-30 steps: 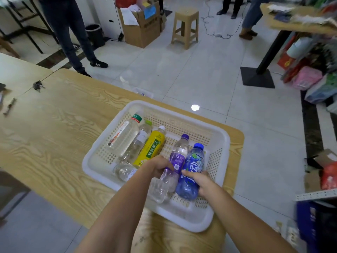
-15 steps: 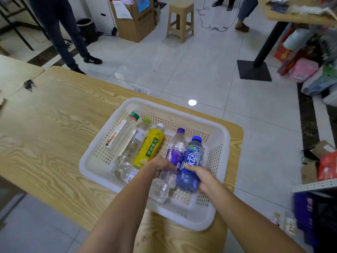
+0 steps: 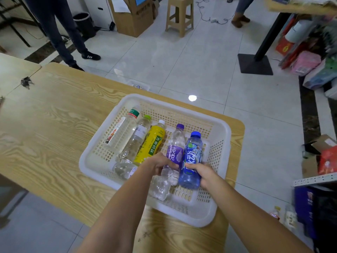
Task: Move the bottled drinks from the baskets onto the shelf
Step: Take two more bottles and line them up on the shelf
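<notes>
Basket (image 3: 84, 161) — purple bottle (image 3: 174, 154) in left grip (image 3: 158, 163), blue bottle (image 3: 193, 152) in right grip (image 3: 202, 172).

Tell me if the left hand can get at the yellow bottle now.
Likely not yet: the left hand grips the purple bottle. The yellow bottle lies uncovered just beside it, so a freed hand should reach it easily.

A white perforated basket (image 3: 85, 165) holds a yellow bottle (image 3: 151, 143), purple-labelled bottle (image 3: 174, 152) and blue bottle (image 3: 193, 152).
</notes>
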The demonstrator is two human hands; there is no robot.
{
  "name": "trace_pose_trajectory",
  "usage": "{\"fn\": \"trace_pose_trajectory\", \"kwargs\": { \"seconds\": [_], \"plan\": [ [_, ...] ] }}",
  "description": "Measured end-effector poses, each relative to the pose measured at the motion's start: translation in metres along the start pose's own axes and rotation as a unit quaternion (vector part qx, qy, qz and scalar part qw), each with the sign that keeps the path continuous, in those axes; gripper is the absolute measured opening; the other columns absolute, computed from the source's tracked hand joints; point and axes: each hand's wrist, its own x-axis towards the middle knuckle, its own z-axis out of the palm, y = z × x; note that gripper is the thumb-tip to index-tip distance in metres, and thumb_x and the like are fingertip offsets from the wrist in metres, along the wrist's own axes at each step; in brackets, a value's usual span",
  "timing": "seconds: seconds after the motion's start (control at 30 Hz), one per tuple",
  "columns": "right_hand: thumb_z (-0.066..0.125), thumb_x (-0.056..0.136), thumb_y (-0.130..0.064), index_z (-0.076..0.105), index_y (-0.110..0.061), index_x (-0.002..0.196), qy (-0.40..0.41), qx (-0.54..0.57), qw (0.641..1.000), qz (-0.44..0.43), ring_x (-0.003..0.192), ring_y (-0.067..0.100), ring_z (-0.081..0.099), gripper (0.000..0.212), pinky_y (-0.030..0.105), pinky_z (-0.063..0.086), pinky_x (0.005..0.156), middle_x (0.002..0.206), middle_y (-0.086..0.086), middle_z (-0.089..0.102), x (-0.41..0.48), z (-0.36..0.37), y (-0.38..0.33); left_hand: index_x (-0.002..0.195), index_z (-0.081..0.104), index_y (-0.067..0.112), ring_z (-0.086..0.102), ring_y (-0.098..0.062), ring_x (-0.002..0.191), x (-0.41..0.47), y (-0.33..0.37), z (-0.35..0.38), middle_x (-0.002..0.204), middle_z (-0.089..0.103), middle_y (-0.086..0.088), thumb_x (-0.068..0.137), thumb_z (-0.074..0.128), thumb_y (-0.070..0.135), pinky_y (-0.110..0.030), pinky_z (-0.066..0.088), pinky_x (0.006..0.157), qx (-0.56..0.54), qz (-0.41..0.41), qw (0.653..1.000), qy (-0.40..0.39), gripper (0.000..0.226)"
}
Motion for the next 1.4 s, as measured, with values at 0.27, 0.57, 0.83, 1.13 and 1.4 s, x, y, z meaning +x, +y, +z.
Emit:
{"fn": "trace_pose_trajectory", "kwargs": {
  "seconds": [0.27,0.57,0.83,1.13,1.4],
  "plan": [
    [0.082,0.065,0.0,0.052,0.001,0.12,-0.052,-0.003,0.999,0.011,0.094,0.037,0.066,0.062,0.051,0.055,0.082,0.108,0.022,0.066,-0.008,0.001,-0.003,0.118,0.041,0.007,0.059,-0.028,0.099,-0.003,0.003,0.012,0.105,0.06,-0.011,0.066,0.074,-0.012,-0.045,0.052,0.083,-0.039,0.058,0.996,0.064,0.065],
    [0.067,0.081,0.001,0.055,-0.004,0.11,-0.126,0.062,0.99,0.012,0.065,0.029,0.068,0.032,0.041,0.058,0.057,0.076,0.015,0.07,-0.029,-0.002,-0.019,0.116,0.047,0.01,0.063,-0.028,0.088,-0.015,0.007,0.013,0.107,0.065,-0.012,0.061,0.076,-0.013,-0.04,0.052,0.075,-0.135,0.179,0.968,0.113,0.067],
    [0.065,0.077,0.011,0.063,-0.002,0.099,-0.177,0.035,0.975,-0.128,0.062,0.02,0.069,0.026,0.036,0.058,0.063,0.072,0.009,0.072,-0.063,-0.044,-0.065,0.109,0.055,0.014,0.06,-0.023,0.075,-0.06,0.043,0.047,0.091,0.068,-0.007,0.054,0.08,0.0,-0.032,0.044,0.066,-0.145,0.269,0.95,0.071,0.062],
    [0.071,0.066,0.014,0.053,0.005,0.121,-0.125,0.064,0.956,-0.259,0.08,0.026,0.068,0.059,0.032,0.059,0.063,0.104,0.019,0.067,-0.138,-0.181,-0.089,0.114,0.054,0.012,0.063,-0.032,0.091,-0.105,0.082,0.179,0.099,0.069,-0.01,0.035,0.081,0.011,-0.047,0.048,0.085,-0.115,0.346,0.931,-0.003,0.083],
    [0.07,0.067,0.015,0.052,-0.003,0.11,-0.017,0.151,0.931,-0.331,0.091,0.029,0.064,0.05,0.04,0.055,0.079,0.106,0.016,0.065,-0.21,-0.364,-0.067,0.108,0.053,0.016,0.063,-0.036,0.097,-0.136,0.102,0.366,0.103,0.067,-0.013,0.045,0.078,0.011,-0.055,0.047,0.097,-0.045,0.38,0.915,-0.127,0.068]
  ]
}}
